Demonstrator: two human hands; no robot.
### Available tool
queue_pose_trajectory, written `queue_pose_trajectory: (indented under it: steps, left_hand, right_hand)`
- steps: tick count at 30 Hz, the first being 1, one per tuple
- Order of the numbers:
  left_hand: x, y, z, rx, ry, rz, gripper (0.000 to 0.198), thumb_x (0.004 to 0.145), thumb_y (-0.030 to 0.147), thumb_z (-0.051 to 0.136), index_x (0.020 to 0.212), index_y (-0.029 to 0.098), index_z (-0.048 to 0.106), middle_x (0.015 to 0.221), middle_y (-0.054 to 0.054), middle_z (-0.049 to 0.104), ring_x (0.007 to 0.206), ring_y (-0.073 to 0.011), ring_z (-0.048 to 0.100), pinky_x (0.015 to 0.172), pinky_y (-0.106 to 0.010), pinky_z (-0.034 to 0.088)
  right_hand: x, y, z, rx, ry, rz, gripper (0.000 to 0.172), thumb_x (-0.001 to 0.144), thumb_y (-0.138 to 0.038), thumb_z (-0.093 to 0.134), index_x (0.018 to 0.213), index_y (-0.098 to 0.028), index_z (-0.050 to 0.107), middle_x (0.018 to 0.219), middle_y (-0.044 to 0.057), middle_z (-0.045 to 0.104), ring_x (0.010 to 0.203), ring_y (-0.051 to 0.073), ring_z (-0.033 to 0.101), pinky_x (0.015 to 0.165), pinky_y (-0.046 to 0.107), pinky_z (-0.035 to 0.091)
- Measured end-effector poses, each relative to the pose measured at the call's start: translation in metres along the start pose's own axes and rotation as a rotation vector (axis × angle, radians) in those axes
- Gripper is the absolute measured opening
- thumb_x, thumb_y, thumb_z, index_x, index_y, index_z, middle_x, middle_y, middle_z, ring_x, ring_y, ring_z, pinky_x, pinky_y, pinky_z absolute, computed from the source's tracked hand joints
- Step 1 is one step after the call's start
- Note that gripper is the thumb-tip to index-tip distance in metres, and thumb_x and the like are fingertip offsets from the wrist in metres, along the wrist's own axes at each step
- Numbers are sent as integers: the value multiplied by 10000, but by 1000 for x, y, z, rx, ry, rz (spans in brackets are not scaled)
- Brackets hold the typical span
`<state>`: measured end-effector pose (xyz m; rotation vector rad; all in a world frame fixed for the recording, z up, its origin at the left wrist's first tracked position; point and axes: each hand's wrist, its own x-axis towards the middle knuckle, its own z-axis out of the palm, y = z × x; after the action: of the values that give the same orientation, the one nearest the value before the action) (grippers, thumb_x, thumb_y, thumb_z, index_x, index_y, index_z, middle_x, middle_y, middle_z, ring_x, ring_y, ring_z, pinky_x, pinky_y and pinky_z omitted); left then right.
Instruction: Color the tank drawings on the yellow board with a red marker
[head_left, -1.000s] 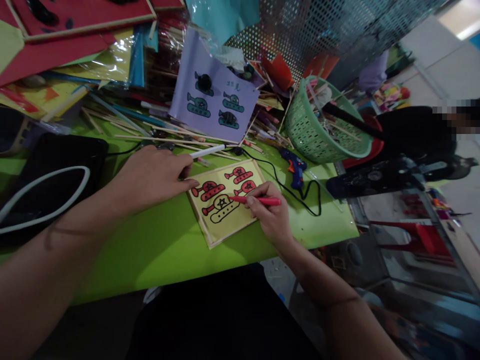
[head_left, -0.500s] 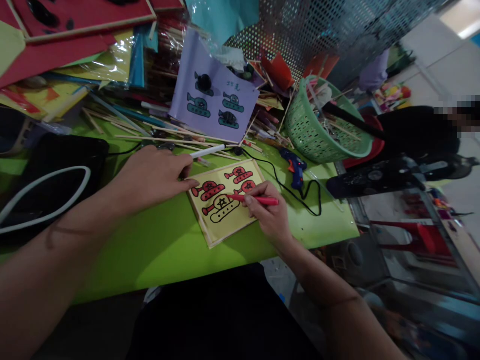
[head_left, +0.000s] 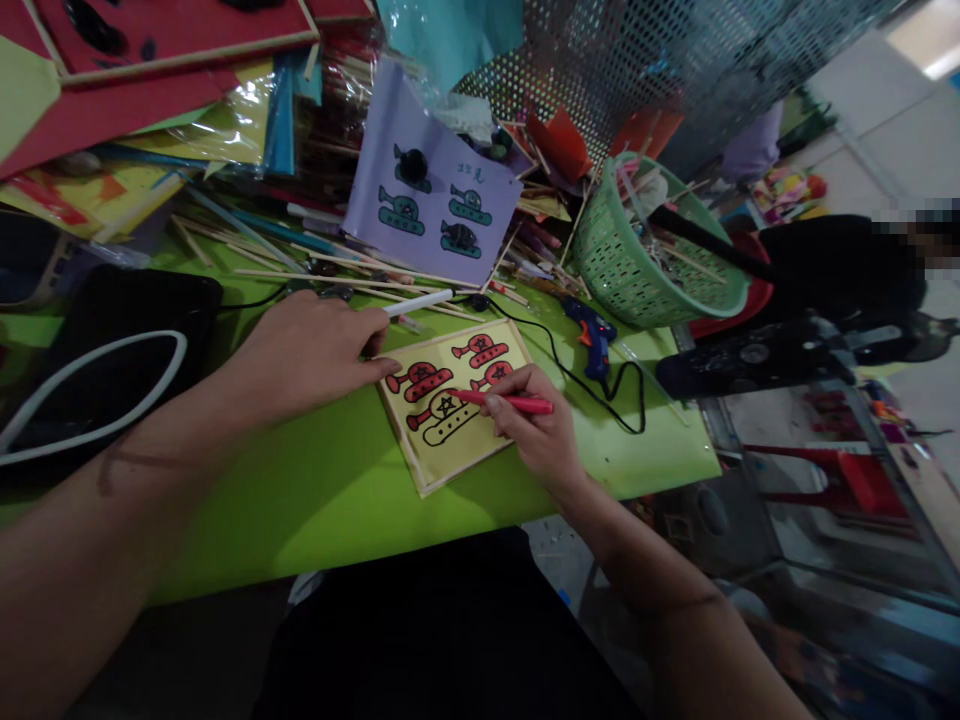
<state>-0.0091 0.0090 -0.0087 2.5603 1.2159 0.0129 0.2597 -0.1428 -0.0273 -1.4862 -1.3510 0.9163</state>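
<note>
A yellow card [head_left: 472, 455] with a light wooden stick frame lies on the green table. It bears black-outlined tank drawings; three are coloured red, and the lowest tank [head_left: 448, 418] is red only on its barrel. My right hand [head_left: 536, 420] is closed round a red marker [head_left: 517, 403], its tip at the lowest tank's turret near the star. My left hand [head_left: 322, 345] is at the card's upper left, thumb on its edge. A white pen [head_left: 420, 303] with a dark end sticks out from between its curled fingers.
Behind the card stands a purple sheet [head_left: 435, 190] with green tanks. Wooden sticks [head_left: 300, 262] lie scattered around it. To the right are a blue glue gun [head_left: 596, 340] with its black cord, a green basket [head_left: 622, 250] and a black stand [head_left: 750, 355]. A black case [head_left: 135, 310] is at left.
The red marker's tip has shifted slightly left along the lowest tank's turret. My left hand keeps its place at the card's edge. The whole view has moved slightly.
</note>
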Motion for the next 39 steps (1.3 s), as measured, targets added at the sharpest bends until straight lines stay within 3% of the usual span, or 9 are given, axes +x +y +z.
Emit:
queue_pose_trajectory:
  steps: [10, 16, 20, 27, 39]
  left_hand:
    - [0, 1, 0, -50, 26, -1, 329, 957, 616, 647, 914, 306, 752, 718, -95, 774, 791, -376, 774, 791, -482, 508]
    - [-1, 0, 0, -20, 1, -2, 368, 966, 653, 639, 929, 307, 760, 682, -70, 734, 826, -365, 782, 818, -483, 519]
    - [-1, 2, -2, -6, 3, 8, 364, 970, 642, 608, 919, 302, 729, 673, -50, 702, 802, -330, 755, 790, -459, 471]
    - [0, 2, -1, -47, 1, -18, 349, 942, 649, 629, 879, 311, 687, 699, -72, 710, 787, -348, 730, 812, -476, 467]
    - [-1, 3, -4, -3, -19, -10, 353, 964, 638, 622, 925, 300, 718, 722, -88, 736, 788, -373, 744, 810, -492, 493]
  right_hand:
    - [0, 1, 0, 27, -47, -8, 410, 1002, -632, 879, 978, -254, 724, 850, -3, 734, 655, 143, 594, 591, 295, 470]
    - [0, -1, 0, 30, -84, -3, 436, 989, -664, 894, 989, -252, 752, 860, 9, 743, 687, 152, 613, 597, 290, 482]
    - [0, 0, 0, 16, -112, -21, 409, 992, -642, 899, 980, -254, 768, 852, 6, 728, 711, 161, 623, 604, 294, 480]
    - [2, -5, 0, 44, -155, -49, 380, 999, -602, 906, 947, -256, 757, 817, -15, 702, 668, 148, 598, 621, 308, 481]
    - [0, 0, 1, 28, -104, -9, 425, 975, -662, 913, 991, -258, 783, 871, 13, 734, 712, 164, 629, 604, 297, 484]
